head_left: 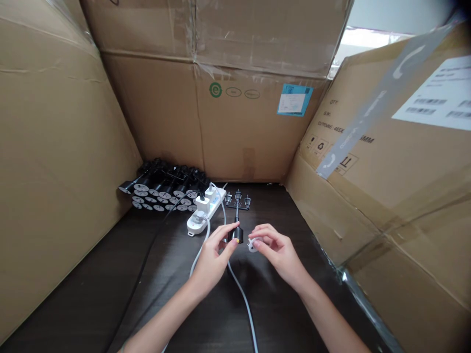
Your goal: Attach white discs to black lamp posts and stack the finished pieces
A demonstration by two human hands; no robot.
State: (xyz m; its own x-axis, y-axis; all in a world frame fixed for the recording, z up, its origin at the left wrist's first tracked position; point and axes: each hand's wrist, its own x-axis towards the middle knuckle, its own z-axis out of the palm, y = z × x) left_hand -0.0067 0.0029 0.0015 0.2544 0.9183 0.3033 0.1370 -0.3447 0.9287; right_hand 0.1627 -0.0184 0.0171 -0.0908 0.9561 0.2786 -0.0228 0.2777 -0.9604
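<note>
My left hand (217, 247) is closed around the black round base of a small lamp-post model (237, 234), whose thin post and three lanterns point away from me. The fingers grip the base from its left side. Just to the right, my right hand (277, 247) pinches a small white disc (253, 244) between thumb and fingers. A narrow gap separates the disc from the black base. Both hands are held over the dark table (257, 304).
Several black lamp-post models with pale round ends are stacked (165, 189) at the back left. A white power strip (206, 211) with plugs and cables lies left of centre. A grey cable (245, 299) runs toward me. Cardboard boxes (253, 132) stand behind and at both sides.
</note>
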